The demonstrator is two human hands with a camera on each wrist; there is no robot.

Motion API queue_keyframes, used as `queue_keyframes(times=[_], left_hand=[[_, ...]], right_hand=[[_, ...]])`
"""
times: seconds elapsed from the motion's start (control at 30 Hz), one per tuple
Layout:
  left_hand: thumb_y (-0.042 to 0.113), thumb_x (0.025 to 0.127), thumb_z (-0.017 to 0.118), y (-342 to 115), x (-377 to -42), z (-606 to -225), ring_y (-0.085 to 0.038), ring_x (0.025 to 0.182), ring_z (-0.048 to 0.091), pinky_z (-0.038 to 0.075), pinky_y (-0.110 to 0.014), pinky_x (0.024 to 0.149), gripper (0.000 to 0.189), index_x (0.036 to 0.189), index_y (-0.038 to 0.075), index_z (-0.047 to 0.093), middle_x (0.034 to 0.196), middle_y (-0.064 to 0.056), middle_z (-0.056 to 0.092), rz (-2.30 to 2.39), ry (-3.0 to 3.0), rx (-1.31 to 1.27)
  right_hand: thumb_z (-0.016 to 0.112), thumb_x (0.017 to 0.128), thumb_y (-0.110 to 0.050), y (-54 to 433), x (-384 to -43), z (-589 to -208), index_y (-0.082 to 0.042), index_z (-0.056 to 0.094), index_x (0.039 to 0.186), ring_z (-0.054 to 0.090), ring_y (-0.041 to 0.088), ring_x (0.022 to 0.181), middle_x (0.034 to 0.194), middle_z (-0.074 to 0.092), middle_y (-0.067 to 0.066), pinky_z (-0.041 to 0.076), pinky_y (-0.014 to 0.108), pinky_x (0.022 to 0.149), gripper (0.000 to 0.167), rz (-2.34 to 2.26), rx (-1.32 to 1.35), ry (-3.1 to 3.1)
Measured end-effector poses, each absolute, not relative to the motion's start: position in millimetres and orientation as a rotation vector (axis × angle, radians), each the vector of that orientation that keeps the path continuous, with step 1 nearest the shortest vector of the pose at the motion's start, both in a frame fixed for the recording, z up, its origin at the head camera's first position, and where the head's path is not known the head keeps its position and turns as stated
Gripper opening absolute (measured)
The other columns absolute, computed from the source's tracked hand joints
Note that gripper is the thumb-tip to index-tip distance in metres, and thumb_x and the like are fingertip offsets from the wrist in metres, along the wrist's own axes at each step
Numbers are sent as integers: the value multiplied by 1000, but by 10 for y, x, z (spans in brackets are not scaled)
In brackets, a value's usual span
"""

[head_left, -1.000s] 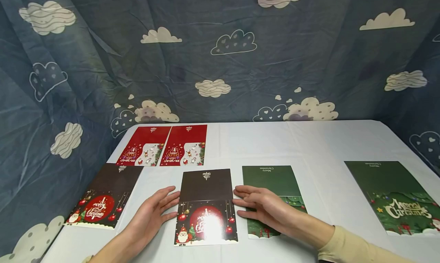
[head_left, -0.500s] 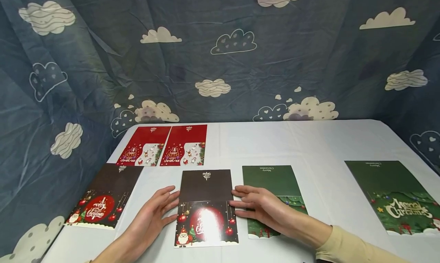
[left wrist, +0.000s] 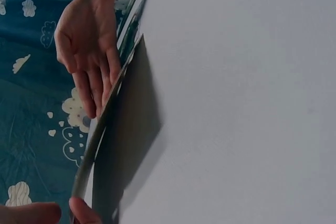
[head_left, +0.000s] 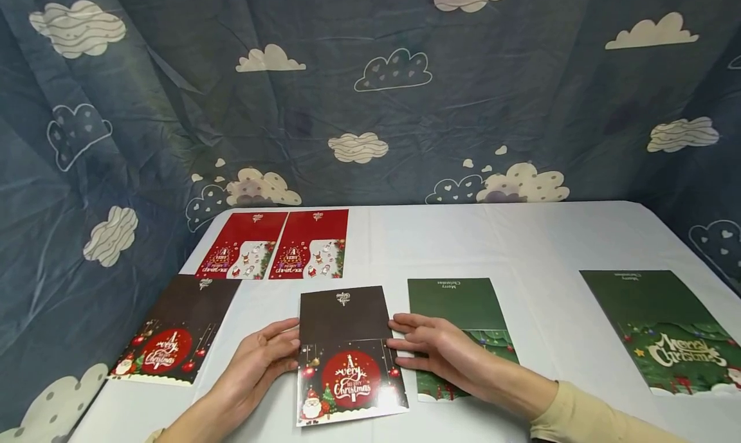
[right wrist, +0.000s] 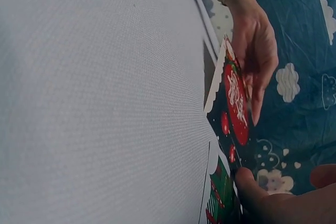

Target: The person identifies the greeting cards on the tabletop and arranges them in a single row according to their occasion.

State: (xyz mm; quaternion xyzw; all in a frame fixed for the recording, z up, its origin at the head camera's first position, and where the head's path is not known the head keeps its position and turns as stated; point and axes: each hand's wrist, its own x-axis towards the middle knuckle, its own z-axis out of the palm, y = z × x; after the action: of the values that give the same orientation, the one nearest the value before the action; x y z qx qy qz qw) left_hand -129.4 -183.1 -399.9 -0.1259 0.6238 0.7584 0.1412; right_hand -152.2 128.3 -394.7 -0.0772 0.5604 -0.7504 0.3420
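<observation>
A dark brown Christmas card [head_left: 352,353] with a red circle and a Santa lies between my hands in the head view, slightly turned. My left hand [head_left: 257,359] pinches its left edge, and the left wrist view shows the card [left wrist: 100,135] tilted off the cloth with a shadow beneath. Along the right edge, the fingers of my right hand [head_left: 446,350] are extended and touch the card. That hand and its forearm cover part of a green Christmas card [head_left: 454,301]. The right wrist view shows the dark card [right wrist: 236,103] sloping, with my left hand [right wrist: 254,45] behind it.
Two red cards [head_left: 309,253] lie side by side at the back left of the white tablecloth [head_left: 440,237]. Another dark brown card [head_left: 173,340] lies at the left, and a second green card [head_left: 662,334] at the right. A cloud-patterned curtain [head_left: 393,108] hangs behind.
The card between my hands has turned slightly, its lower edge shifting right and nearer. My left fingers have closed on its left edge; the right hand has barely moved left.
</observation>
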Motion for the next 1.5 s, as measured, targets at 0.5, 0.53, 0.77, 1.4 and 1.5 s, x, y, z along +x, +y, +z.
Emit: queue_keyframes(times=[0.5, 0.53, 0.77, 1.4, 1.5], left_hand=[[-9, 85, 63, -1826, -1302, -4039, -16, 74, 59, 54, -28, 62, 58, 138, -2, 42, 97, -5, 70, 2146, 1892, -343], [-9, 85, 63, -1823, -1300, -4039, -16, 74, 59, 54, -28, 62, 57, 138, -2, 43, 96, -5, 70, 2145, 1901, -351], [-8, 85, 64, -1798, -1278, -4061, -15, 70, 61, 55, -28, 62, 52, 133, -3, 45, 101, -10, 71, 2145, 1923, -384], [-8, 84, 68, -1740, -1329, -4046, -15, 76, 65, 57, -30, 63, 46, 127, -3, 53, 106, -13, 71, 2216, 1921, -453], [-8, 83, 68, -1718, -1336, -4061, -16, 77, 65, 57, -30, 63, 45, 126, -4, 54, 107, -13, 71, 2239, 1919, -448]], right_hand=[[47, 98, -11, 1256, -1498, -3895, 8, 20, 152, 24, 36, 144, 158, 21, 25, 40, 38, 107, 63, -1881, -246, 1610], [47, 98, -11, 1252, -1497, -3894, 8, 20, 152, 25, 36, 144, 158, 21, 25, 41, 38, 107, 63, -1884, -247, 1613], [47, 98, -11, 1259, -1485, -3899, 8, 21, 151, 29, 37, 142, 156, 23, 27, 44, 36, 103, 62, -1903, -237, 1643], [44, 106, -24, 1306, -1455, -3881, 0, 31, 149, 46, 34, 127, 149, 41, 18, 52, 40, 93, 51, -2047, -275, 1792], [44, 106, -26, 1331, -1454, -3886, 1, 33, 148, 47, 34, 127, 149, 41, 19, 52, 40, 93, 51, -2057, -290, 1800]])
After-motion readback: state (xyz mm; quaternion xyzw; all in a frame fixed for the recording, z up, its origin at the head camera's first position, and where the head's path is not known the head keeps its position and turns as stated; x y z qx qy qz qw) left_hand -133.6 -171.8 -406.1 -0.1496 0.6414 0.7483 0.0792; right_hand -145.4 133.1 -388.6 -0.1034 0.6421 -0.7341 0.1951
